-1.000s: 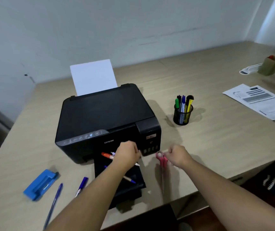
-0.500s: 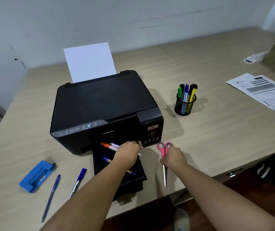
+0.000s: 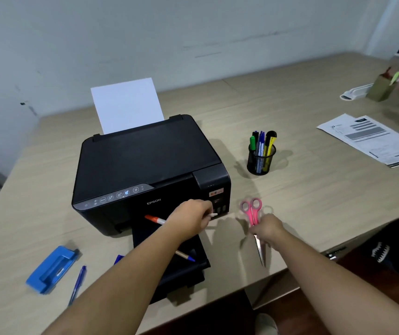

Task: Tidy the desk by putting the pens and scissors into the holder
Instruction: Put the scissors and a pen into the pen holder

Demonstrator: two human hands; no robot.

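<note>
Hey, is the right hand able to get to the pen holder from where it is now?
Probably yes. The right hand grips the pink scissors, and only bare desk lies between it and the mesh pen holder; the printer sits off to the side.

Two bare arms come in from the bottom of the picture. No sleeves show on them; they are bare all the way from the edge of the picture to the wrists. The left hand and the right hand wear no gloves, rings or watch. The fingers are bare too. Both arms look smooth and round.
</note>
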